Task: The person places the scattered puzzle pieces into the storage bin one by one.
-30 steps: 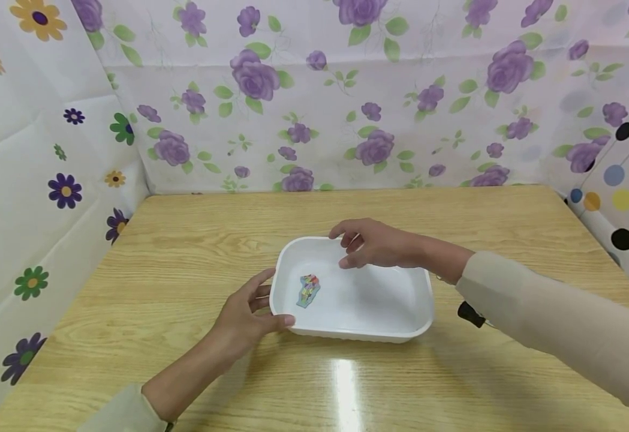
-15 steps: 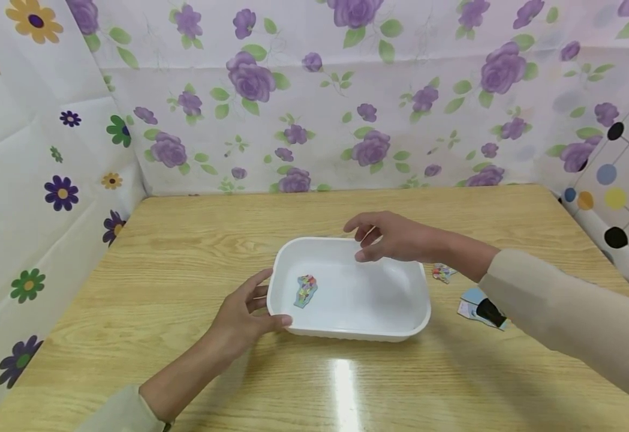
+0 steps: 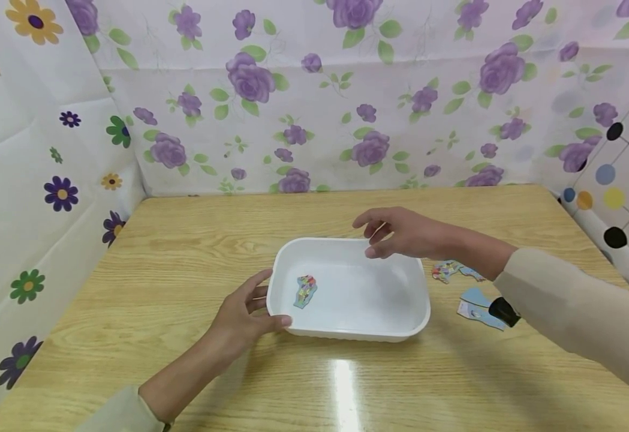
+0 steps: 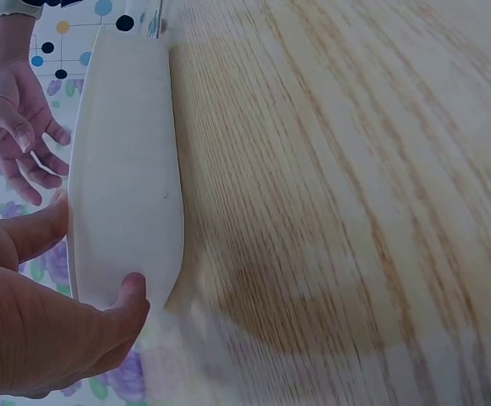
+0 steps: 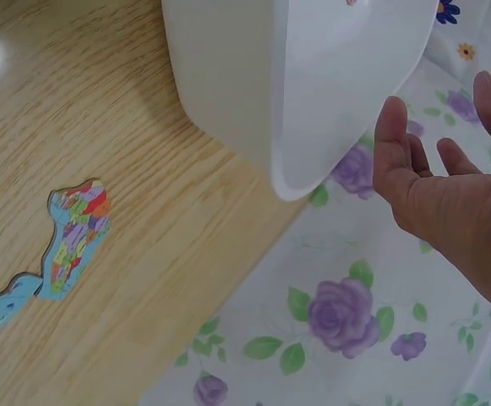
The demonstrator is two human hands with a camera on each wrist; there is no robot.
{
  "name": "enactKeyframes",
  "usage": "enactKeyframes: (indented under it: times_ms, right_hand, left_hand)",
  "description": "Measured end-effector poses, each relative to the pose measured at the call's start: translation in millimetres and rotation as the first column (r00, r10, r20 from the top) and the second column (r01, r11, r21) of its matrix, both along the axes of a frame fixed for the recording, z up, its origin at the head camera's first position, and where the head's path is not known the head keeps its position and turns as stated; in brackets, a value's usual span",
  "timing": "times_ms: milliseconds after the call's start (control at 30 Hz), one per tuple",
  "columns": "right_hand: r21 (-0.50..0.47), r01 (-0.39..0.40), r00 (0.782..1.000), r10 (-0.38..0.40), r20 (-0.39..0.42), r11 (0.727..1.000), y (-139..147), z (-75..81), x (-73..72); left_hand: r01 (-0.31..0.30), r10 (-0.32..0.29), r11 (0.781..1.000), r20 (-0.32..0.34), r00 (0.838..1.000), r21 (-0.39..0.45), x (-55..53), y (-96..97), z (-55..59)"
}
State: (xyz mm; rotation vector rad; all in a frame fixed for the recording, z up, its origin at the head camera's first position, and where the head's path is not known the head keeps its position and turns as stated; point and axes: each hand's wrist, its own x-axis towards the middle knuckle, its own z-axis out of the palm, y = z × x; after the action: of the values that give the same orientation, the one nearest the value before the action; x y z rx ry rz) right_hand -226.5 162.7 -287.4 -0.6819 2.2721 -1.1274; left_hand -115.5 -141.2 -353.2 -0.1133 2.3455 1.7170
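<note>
My left hand (image 3: 246,312) grips the left end of a white plastic tub (image 3: 357,330), thumb at the near rim and fingers against the outer wall. Inside the tub, towards its left side, lies one small jigsaw piece (image 3: 306,291) with a multicoloured, map-like print and pale blue edges. Over the tub's far right rim hovers my right hand (image 3: 400,231), fingers loosely bent and nothing between them. The right wrist view shows that hand (image 5: 452,190) beside the raised-looking tub wall (image 5: 228,76), apart from it.
Right of the tub, several jigsaw pieces lie on the wooden table (image 3: 195,252): a multicoloured piece (image 3: 442,271) and pale blue ones (image 3: 478,313), partly beneath my right forearm. A flowered cloth (image 3: 314,96) hangs behind the table's far edge.
My right hand has moved right and slightly away, from over the tub's middle to its far right rim, uncovering pieces on the table. My left hand keeps its grip on the tub.
</note>
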Motion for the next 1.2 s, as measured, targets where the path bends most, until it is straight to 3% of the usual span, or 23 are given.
enactKeyframes:
  times_ms: [300, 733, 1200]
  right_hand:
    - [-0.01, 0.018, 1.0, -0.018, -0.006, 1.0, 22.1, 10.2, 1.2]
    - [-0.019, 0.059, 0.998, -0.059, -0.032, 0.998, 42.0, 11.4, 2.8]
    - [-0.03, 0.124, 0.991, -0.125, -0.051, 0.992, 81.9, 10.3, 3.1]
  left_hand:
    - [0.005, -0.005, 1.0, 0.003, 1.0, 0.011, 0.0, 0.0, 0.0]
    - [0.008, -0.008, 1.0, 0.0, 1.0, 0.014, 0.1, -1.0, -0.2]
    - [0.012, -0.012, 1.0, 0.0, 1.0, 0.025, -1.1, -1.6, -2.2]
